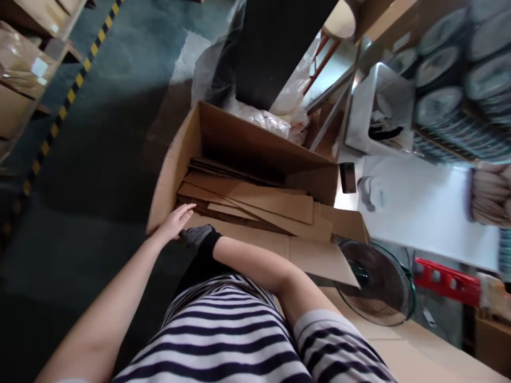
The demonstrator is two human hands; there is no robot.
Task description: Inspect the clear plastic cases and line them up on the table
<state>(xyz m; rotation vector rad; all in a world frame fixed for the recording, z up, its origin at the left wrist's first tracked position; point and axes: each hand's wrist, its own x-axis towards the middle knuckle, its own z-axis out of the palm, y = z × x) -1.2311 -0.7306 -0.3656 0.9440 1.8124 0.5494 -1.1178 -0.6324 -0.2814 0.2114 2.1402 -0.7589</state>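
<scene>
A large open cardboard box (171, 170) stands in front of me, with several flat cardboard sheets (275, 202) stacked inside it. My left hand (179, 220) is bare and lies at the box's near left corner, its fingers stretched out over the rim. Close beside it, my right hand (197, 235) wears a dark dotted glove and is at the near side of the box. Its fingertips are mostly hidden by the left hand, so I cannot tell what they hold. A long cardboard flap (319, 258) folds outward on the near right.
A black fan (377, 282) with a round guard is right of the box. Behind the box are plastic wrapping (263, 119) and a black panel (275, 48). A white table (423, 207) with a bin (363, 111) is at right; wrapped cartons (24, 69) are at left.
</scene>
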